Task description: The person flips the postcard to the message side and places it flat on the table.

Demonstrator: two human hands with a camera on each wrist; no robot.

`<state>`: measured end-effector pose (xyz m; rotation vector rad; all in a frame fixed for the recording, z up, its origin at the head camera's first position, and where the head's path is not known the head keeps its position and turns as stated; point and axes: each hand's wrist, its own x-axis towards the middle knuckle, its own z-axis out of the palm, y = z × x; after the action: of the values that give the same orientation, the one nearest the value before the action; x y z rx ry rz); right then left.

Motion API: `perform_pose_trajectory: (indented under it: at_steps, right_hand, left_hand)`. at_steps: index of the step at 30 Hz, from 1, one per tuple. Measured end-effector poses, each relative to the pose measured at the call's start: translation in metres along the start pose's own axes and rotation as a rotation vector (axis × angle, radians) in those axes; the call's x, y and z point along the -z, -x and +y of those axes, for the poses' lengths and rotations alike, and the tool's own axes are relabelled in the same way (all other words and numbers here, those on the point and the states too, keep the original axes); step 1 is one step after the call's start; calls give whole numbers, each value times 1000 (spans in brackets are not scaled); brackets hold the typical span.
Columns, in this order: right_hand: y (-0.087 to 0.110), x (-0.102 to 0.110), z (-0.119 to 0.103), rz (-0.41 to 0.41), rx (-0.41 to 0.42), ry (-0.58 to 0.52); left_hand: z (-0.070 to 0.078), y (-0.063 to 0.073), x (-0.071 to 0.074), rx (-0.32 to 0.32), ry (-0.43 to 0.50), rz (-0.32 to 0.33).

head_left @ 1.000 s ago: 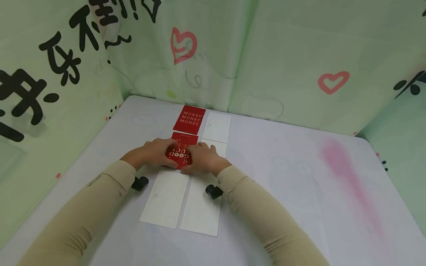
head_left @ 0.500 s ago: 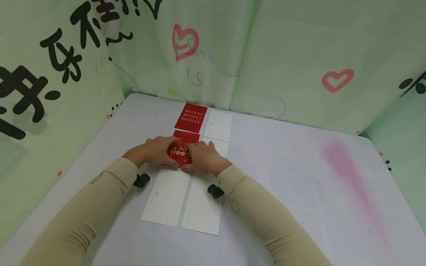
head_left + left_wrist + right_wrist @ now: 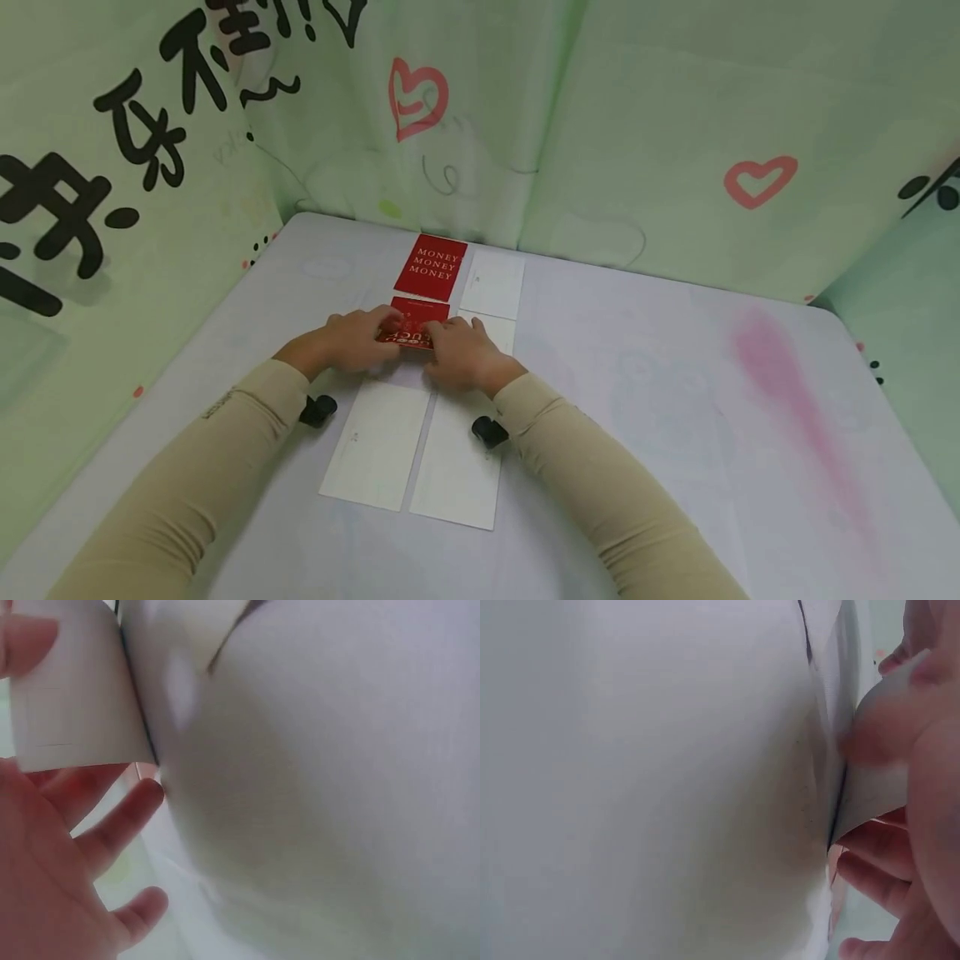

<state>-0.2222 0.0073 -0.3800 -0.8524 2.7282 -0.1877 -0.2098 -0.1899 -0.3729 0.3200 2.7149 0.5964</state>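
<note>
A red card (image 3: pixel 420 312) printed GOOD LUCK, its lettering upside down in the head view, is tilted up with its near edge raised off the table. My left hand (image 3: pixel 356 340) pinches its left side and my right hand (image 3: pixel 467 357) its right side. In the left wrist view, the card's white back (image 3: pixel 79 697) curves slightly, with the left thumb (image 3: pixel 30 641) on it and fingers behind. The right thumb (image 3: pixel 877 735) presses the same white side in the right wrist view, with a long edge of the card down at the table.
Just beyond lies a flat red card (image 3: pixel 431 268) reading MONEY three times. White cards line up alongside and nearer, among them a left one (image 3: pixel 375 446), a right one (image 3: pixel 456 467) and a far one (image 3: pixel 492 283). Green printed cloth (image 3: pixel 637 125) hangs behind the white table (image 3: pixel 637 467).
The GOOD LUCK card's near edge has risen from the table, baring the tabletop beneath it. Both hands have kept their places, fingers shifted slightly along its sides.
</note>
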Motion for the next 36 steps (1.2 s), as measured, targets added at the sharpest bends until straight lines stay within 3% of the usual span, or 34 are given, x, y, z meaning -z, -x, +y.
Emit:
perform_pose_trajectory:
  at_steps: [8, 13, 17, 22, 24, 27, 30, 36]
  right_hand:
    - [-2, 0, 9, 182, -40, -111]
    - [2, 1, 11, 280, -63, -342]
    - [7, 3, 9, 420, -28, -500]
    - [10, 1, 6, 627, 61, -593]
    - [11, 1, 5, 683, 82, -614]
    - [11, 2, 5, 714, 89, -621]
    - [11, 4, 4, 663, 68, -611]
    - [10, 6, 2, 450, -43, -513]
  left_hand:
    - [-11, 1, 4, 12, 168, 39]
    - [-16, 10, 12, -34, 273, 104]
    - [-14, 16, 19, -82, 305, 260]
    - [-6, 17, 20, -151, 334, 507]
    - [-3, 16, 19, -178, 356, 602]
    - [1, 13, 16, -202, 404, 688]
    - [2, 10, 13, -215, 391, 678]
    - [4, 9, 8, -175, 236, 486]
